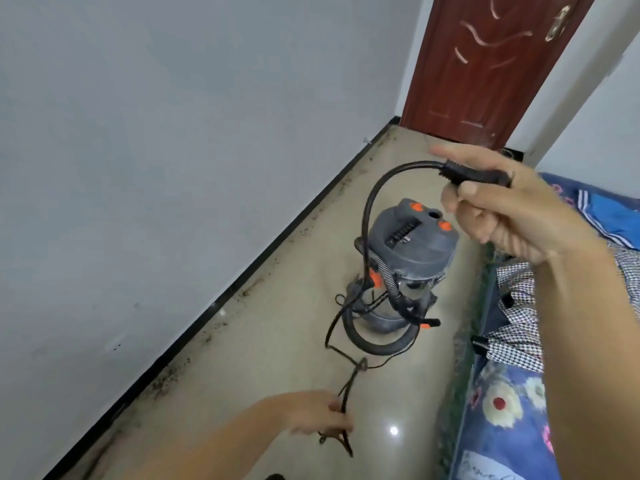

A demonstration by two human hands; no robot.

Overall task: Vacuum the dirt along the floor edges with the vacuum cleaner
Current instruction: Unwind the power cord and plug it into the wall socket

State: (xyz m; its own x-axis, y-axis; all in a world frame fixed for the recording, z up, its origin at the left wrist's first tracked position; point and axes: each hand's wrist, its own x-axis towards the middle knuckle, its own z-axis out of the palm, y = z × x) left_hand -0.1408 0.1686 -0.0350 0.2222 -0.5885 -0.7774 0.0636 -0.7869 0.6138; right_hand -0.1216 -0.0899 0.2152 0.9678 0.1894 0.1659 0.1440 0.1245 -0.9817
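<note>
Right hand (512,206) fingers pinched the plug (474,174); left hand (311,415) fingers gripped tangled cord (346,403). Vacuum cleaner (412,251) stood on floor (259,358) near dirty baseboard (221,303). Better: shake knot loose before plugging in.

Grey, orange-knobbed vacuum cleaner (412,247)

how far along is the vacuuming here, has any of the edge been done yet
Nothing looks vacuumed: dirt lies along the baseboard. In hand: the right hand holds the plug, and the left hand grips the tangled cord. The vacuum cleaner stands with its hose coiled. Left: plugging in and all the edges.
</note>
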